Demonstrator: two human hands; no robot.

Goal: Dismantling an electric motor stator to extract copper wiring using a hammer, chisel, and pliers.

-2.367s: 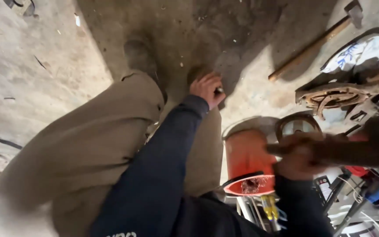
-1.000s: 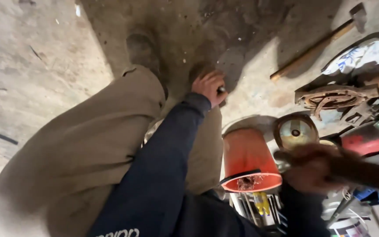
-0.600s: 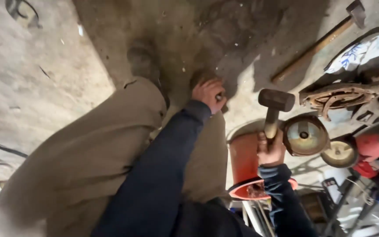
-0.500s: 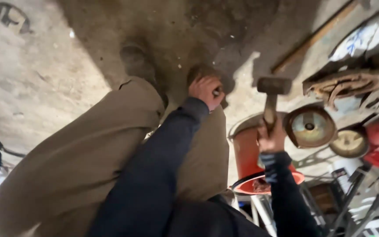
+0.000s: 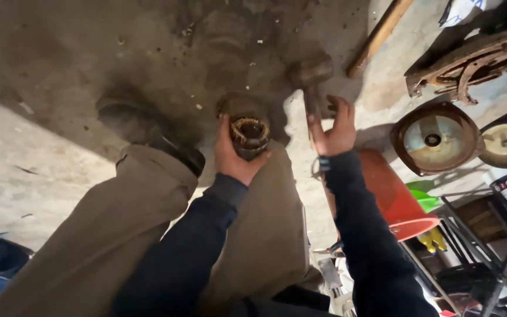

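My left hand [image 5: 233, 155] grips a round, rusty motor part with copper windings [image 5: 249, 132] and holds it down on the dirty concrete floor, between my knees. My right hand [image 5: 334, 126] is just to the right of it, with its fingers loosely around the handle of a hammer. The blurred hammer head [image 5: 312, 70] is raised above and to the right of the part, not touching it. Both arms are in dark sleeves, and my legs are in tan trousers [image 5: 118, 235].
My dark shoe [image 5: 148, 126] rests left of the part. A long wooden handle [image 5: 379, 35] lies at the upper right. Two round metal covers [image 5: 435, 138] [image 5: 506, 144], a rusty metal frame [image 5: 470, 58], a red bucket [image 5: 394, 194] and a black metal rack [image 5: 500, 252] crowd the right side.
My right hand picked up a hammer from the clutter on the right and brought it over beside the part. The view has closed in on the part under my left hand.
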